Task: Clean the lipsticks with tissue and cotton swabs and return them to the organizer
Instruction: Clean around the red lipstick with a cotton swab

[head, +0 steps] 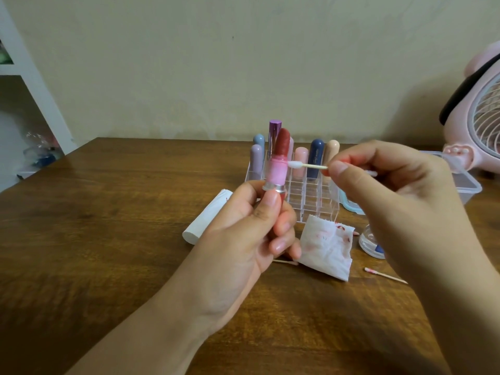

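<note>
Above the wooden bench (108, 212), near centre, left hand (243, 239) grips an uncapped lipstick (278, 163) by its base, fingers curled round the lower tube. Long axis close to vertical, tilted slightly right at the top; red bullet points up, pink inner sleeve below it, silver collar just above the fingers. Right hand (392, 190) pinches a cotton swab (308, 165) between thumb and fingertips. Swab axis roughly horizontal, white tip pointing left and touching the lipstick where bullet meets pink sleeve; its other tip shows past the hand on the right. Behind the lipstick: clear organizer (311, 196) on the bench, back cells holding capped lipsticks upright, front cells showing nothing inside. Stained tissue (327, 247), red smears, lies crumpled just in front of the organizer. Used swab (384, 275) with pink-stained tip lies right of the tissue, tip pointing left; another swab (284, 262) lies partly under the left hand. White tissue roll (205, 220) lies left of the organizer. Pink fan (481, 117) at far right edge.
</note>
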